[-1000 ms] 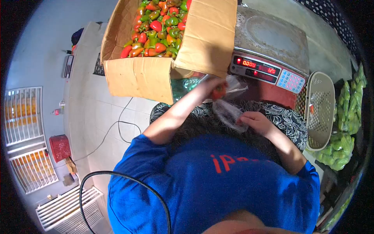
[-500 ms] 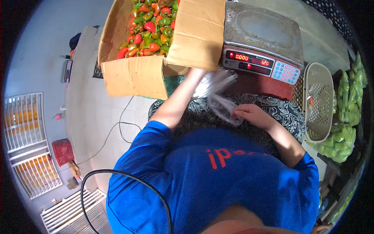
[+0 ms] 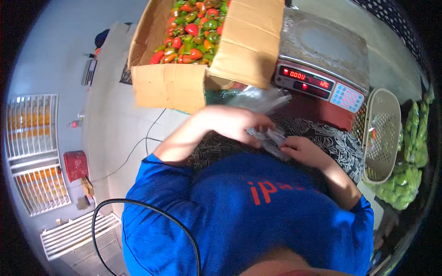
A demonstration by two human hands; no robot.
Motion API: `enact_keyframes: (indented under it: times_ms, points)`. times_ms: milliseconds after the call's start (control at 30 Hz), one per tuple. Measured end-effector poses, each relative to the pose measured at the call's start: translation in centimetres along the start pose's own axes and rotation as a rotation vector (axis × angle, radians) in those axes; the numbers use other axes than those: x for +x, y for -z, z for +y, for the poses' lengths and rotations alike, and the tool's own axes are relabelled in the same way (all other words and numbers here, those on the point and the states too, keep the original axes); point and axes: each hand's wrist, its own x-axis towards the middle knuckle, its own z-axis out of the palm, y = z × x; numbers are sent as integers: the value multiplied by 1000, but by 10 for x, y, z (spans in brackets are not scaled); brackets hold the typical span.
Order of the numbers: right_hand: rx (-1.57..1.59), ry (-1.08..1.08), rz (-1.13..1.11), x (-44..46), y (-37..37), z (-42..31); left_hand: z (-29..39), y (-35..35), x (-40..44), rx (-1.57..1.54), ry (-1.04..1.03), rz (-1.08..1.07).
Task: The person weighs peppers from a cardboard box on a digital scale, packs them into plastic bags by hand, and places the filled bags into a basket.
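Note:
A clear plastic bag point(image 3: 272, 139) lies between my two hands in front of my lap. My right hand point(image 3: 301, 151) pinches its right edge between thumb and fingers. On the other side, my left hand point(image 3: 239, 125) is bent inward, its slightly blurred fingers closed on the bag's near-left part. Just beyond them, a bunch of clear plastic bags point(image 3: 262, 100) sits by the box and the scale. The cardboard box point(image 3: 170, 87), flaps folded outward, holds many red and green peppers point(image 3: 191, 30).
A digital scale point(image 3: 322, 43) with lit red digits stands right of the box. Farther right are a beige perforated basket point(image 3: 383, 138) and bagged green vegetables point(image 3: 400, 188). A red basket point(image 3: 75, 166) and a black cable point(image 3: 131, 156) are on the left. Another black cable point(image 3: 152, 209) loops over my left side.
My left hand has come back from the bunch of bags to the bag in my right hand. The view has shifted slightly, so the box and scale appear farther right.

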Motion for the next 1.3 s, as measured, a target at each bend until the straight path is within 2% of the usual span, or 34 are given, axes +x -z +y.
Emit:
enact_keyframes:
  times_ms: [67, 133, 167, 200, 267, 333, 400, 467, 500, 533, 567, 633, 700, 800, 900, 1033, 1133, 1300]
  points:
    - [-6, -6, -20, -2, 0, -8, 36, 64, -30, 43, 43, -35]
    - [-39, -8, -48, 1, -2, -7, 43, 114, -57, -223, 216, 513]
    - [-37, -21, -65, 1, 1, -11, 19, 150, -69, 31, 152, 802]
    - [-36, -36, -79, 1, 3, -14, -18, 173, -85, -5, 124, 1020]
    - [5, -27, -42, 2, 2, -13, -102, 210, -127, -120, 384, 1280]
    - [43, -31, -12, 3, 3, -9, -157, 213, -152, -177, 685, 1281]
    - [90, -53, 0, 2, 2, -6, -231, 205, -176, 541, 1019, 1084]
    - [57, -46, -4, 3, 3, -2, -178, 182, -148, 394, 1166, 690]
    - [43, -42, -10, 2, 3, -1, -212, 189, -149, 482, 1218, 580]
    - [53, -62, -20, 2, 2, -2, -211, 189, -146, 572, 1269, 467]
    - [62, -79, -30, 3, 2, -3, -211, 187, -139, 652, 1417, 512]
    - [68, -57, -27, 5, 2, -3, -173, 178, -126, 723, 1492, 431]
    - [69, 8, 4, 3, 0, 1, -173, 180, -126, 695, 1572, 401]
    - [14, 17, -9, 3, 2, 0, -189, 181, -132, 736, 1620, 514]
    - [95, -70, -34, 2, 2, 0, -187, 181, -132, 798, 1643, 600]
    - [84, -63, -24, 1, 2, 0, -178, 183, -140, 746, 1563, 858]
    - [52, -29, -10, 2, 1, 3, -173, 184, -147, 776, 1509, 932]
    - [42, -37, -26, 4, 2, -2, -174, 185, -145, 790, 1270, 1074]
